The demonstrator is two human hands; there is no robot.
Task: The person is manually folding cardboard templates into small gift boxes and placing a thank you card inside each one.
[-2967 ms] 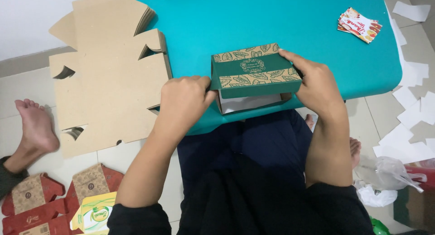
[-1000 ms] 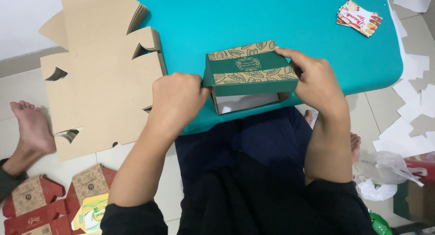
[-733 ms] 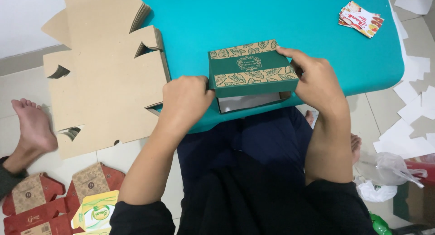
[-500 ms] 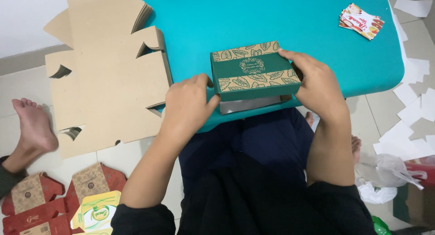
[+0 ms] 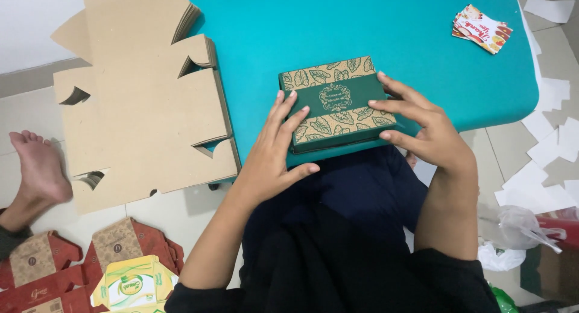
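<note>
While the green box [image 5: 335, 103] sits shut at the near edge of the teal bench [image 5: 374, 29], I press my left hand [image 5: 274, 147] on its left end and my right hand [image 5: 422, 129] on its right, fingers spread flat, gripping nothing. What it holds I cannot tell. Flat brown blanks [image 5: 145, 108] lie left; printed cards [image 5: 481, 28] lie far right.
</note>
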